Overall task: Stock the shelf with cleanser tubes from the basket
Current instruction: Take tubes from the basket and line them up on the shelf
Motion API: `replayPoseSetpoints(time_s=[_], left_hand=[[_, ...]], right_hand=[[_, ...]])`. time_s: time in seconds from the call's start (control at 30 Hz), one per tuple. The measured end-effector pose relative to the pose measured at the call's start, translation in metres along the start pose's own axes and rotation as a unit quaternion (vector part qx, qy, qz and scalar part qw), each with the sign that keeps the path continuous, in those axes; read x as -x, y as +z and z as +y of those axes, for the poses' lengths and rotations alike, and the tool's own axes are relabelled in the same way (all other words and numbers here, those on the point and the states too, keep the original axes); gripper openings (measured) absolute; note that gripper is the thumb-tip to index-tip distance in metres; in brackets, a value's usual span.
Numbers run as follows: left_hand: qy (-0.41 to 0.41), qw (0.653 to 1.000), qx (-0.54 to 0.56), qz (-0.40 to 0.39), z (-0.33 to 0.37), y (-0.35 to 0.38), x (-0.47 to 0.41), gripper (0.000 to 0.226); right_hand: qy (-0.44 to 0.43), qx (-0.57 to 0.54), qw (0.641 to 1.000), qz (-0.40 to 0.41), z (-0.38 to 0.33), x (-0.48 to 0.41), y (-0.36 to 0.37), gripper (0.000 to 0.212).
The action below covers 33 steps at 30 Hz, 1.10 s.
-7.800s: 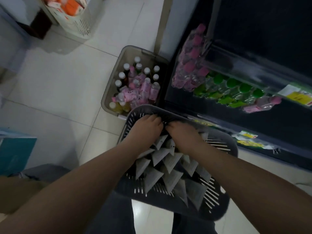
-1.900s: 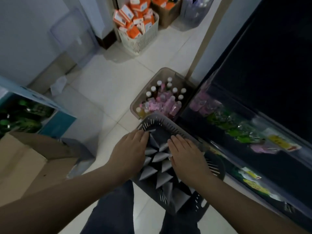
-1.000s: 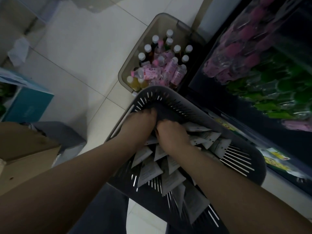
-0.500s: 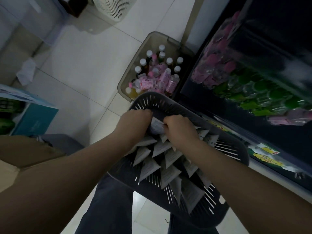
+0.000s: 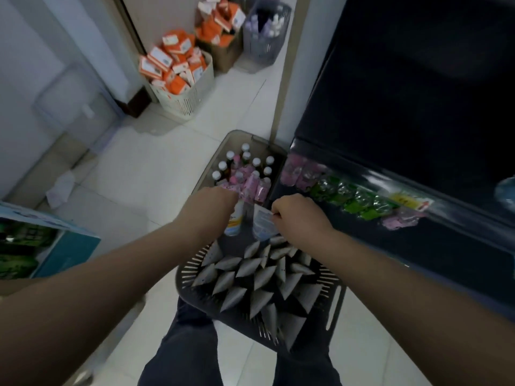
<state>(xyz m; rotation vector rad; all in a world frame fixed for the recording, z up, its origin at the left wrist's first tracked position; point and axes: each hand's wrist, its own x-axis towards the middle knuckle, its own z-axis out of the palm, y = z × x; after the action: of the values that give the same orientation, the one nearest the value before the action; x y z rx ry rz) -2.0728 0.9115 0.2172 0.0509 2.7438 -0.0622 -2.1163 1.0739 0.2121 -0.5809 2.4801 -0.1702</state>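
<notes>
Two cleanser tubes are raised just above the dark grey slotted plastic basket [image 5: 333, 299], one in each of my hands. My left hand [image 5: 207, 208] has its fingers curled round a soft white tube with yellow-orange print and a pale cap [image 5: 235, 220], cap end down. My right hand [image 5: 301, 217] pinches the top of a white tube with pale blue print [image 5: 262, 224]. The two tubes hang side by side, close but apart. Both carry print, yet it is too blurred for me to read a brand or a word.

Below them the basket lies across my thighs in dark trousers [image 5: 189, 346]. It is packed with more white tubes [image 5: 250, 270] standing crimped ends up, so they look like pale wedges in rows.

To my right stands the tall dark shelf unit [image 5: 418, 107]. One of its shelves holds a row of pink packs [image 5: 299, 172] and green packs [image 5: 354, 197], and a yellow price tag [image 5: 408, 201] sits on its front edge, its writing too small to make out.

Beyond my hands, on the white tiled floor [image 5: 156, 168], a brownish translucent crate [image 5: 209, 162] holds white-capped bottles with pink labels [image 5: 250, 178]. Farther off, a white slotted basket [image 5: 191, 100] is heaped with orange-and-white boxes [image 5: 167, 58], their lettering unreadable.
</notes>
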Motion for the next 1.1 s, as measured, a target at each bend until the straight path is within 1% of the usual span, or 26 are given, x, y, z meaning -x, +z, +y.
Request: replayPoseSetpoints(time_s=[0.1,0.27,0.37,0.4,0.5,0.53,0.67,0.8,0.97,1.1], left_hand=[[0.017,1.000,-0.009,0.006,0.006,-0.037,0.009,0.033],[0.067,0.995,-0.027,0.066,0.018,-0.093,0.023,0.041],[0.090,0.991,-0.021,0.092,0.028,-0.125,0.034,0.043],[0.094,0.991,-0.017,0.093,0.030,-0.137,0.037,0.042],[0.116,0.989,-0.005,0.091,0.032,-0.171,0.046,0.035],[0.127,0.987,-0.009,0.095,0.032,-0.183,0.049,0.033],[0.174,0.978,-0.025,0.116,0.045,-0.228,0.066,0.030],[0.214,0.965,-0.067,0.134,0.062,-0.272,0.079,0.032],[0.243,0.950,-0.073,0.182,0.080,-0.324,0.091,0.027],[0.261,0.939,-0.090,0.204,0.092,-0.359,0.092,0.029]], right_hand=[[-0.001,0.009,0.999,0.035,0.000,0.024,-0.027,0.017],[0.009,0.018,0.996,0.081,-0.001,0.064,-0.068,0.017],[0.020,0.015,0.995,0.101,0.000,0.089,-0.093,0.034],[0.023,0.007,0.994,0.110,0.001,0.098,-0.102,0.035],[0.027,-0.012,0.991,0.131,0.001,0.129,-0.131,0.020],[0.029,-0.018,0.990,0.138,0.001,0.140,-0.140,0.019],[0.037,-0.030,0.983,0.178,0.004,0.176,-0.171,0.020],[0.040,-0.034,0.975,0.218,0.009,0.208,-0.202,0.020],[0.049,-0.012,0.965,0.256,0.014,0.241,-0.240,0.019],[0.052,-0.001,0.956,0.290,0.018,0.264,-0.269,0.018]])
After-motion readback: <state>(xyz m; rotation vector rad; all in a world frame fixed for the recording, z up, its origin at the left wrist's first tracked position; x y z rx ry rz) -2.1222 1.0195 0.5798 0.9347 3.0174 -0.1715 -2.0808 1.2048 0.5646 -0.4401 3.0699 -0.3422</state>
